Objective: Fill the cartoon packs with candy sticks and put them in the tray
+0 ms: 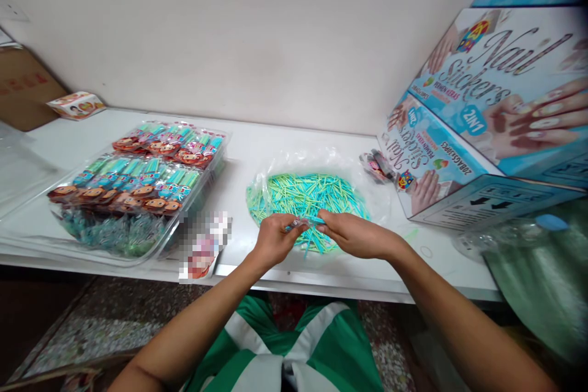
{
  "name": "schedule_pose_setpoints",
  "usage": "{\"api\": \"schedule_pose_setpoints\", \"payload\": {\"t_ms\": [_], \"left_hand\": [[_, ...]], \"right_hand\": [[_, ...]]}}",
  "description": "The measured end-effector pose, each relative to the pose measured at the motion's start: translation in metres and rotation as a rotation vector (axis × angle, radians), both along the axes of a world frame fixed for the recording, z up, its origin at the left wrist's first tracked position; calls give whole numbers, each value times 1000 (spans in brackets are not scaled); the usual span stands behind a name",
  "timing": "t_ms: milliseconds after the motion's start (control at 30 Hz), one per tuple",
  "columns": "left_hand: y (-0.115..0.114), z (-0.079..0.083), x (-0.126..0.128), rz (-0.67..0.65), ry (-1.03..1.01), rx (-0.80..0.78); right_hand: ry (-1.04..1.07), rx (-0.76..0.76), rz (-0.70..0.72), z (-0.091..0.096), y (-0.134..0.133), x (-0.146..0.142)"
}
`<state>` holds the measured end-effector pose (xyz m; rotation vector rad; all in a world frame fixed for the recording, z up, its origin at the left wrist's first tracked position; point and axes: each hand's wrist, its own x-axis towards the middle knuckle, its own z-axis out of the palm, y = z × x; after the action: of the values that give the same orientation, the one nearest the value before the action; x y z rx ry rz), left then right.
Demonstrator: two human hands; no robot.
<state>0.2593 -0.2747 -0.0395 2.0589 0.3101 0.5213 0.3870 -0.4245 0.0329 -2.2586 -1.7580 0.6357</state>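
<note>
My left hand (275,239) pinches what looks like a small clear wrapper (298,223), partly hidden by the fingers. From the other side, my right hand (353,234) is closed on a few thin blue sticks (315,219), whose ends meet the wrapper. Just beneath both hands lies an open clear plastic bag (316,162) with a heap of thin green and blue sticks (298,193) in it. Off to the left, a clear plastic tray (158,251) carries rows of filled packets (133,180) with brown cartoon-head cards and green and blue sticks.
Printed nail sticker boxes (505,92) are stacked at the right, with a small dark packet (377,165) beside them. A clear bottle (500,236) lies at the right edge. Printed cards (206,251) sit near the front edge; a cardboard box (27,86) stands far left.
</note>
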Motion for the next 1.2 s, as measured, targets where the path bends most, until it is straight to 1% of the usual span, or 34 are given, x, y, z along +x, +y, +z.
{"api": "schedule_pose_setpoints", "payload": {"t_ms": [133, 267, 333, 400, 500, 567, 633, 667, 767, 833, 900, 967, 1033, 1100, 1200], "left_hand": [[7, -2, -3, -34, -10, 324], [8, -3, -6, -102, -20, 536], [6, -1, -6, -128, 1, 614], [3, 1, -6, -150, 40, 660], [-2, 6, -6, -197, 107, 646], [-5, 9, -7, -237, 142, 590], [-7, 10, -10, -274, 157, 456], [-8, 10, -11, -291, 157, 343], [-9, 10, -14, -361, 163, -85], [-10, 10, -14, -408, 191, -299], [-11, 8, -13, -443, 232, -389], [-11, 7, -11, -470, 274, -403], [-11, 6, -10, -478, 291, -432], [-11, 6, -9, -472, 293, -538], [-12, 6, -9, -476, 298, -751]], "right_hand": [[-63, -88, 68, 5, 2, 0], [-135, -134, 77, 5, 5, -3], [-185, -155, 73, 2, 7, -6], [-216, -166, 68, -1, 10, -9], [-161, -122, 43, -5, 13, -12], [-66, -68, 33, -4, 13, -9], [22, -35, 65, 1, 13, -4], [53, -19, 85, 5, 13, 0], [113, 31, 124, 14, 13, 8], [141, 48, 132, 16, 14, 9], [149, 3, 146, 14, 16, 7], [145, -86, 158, 10, 20, 5], [172, -129, 164, 7, 23, 4], [233, -73, 150, 5, 24, 6], [251, 73, 44, 0, 25, 7]]}}
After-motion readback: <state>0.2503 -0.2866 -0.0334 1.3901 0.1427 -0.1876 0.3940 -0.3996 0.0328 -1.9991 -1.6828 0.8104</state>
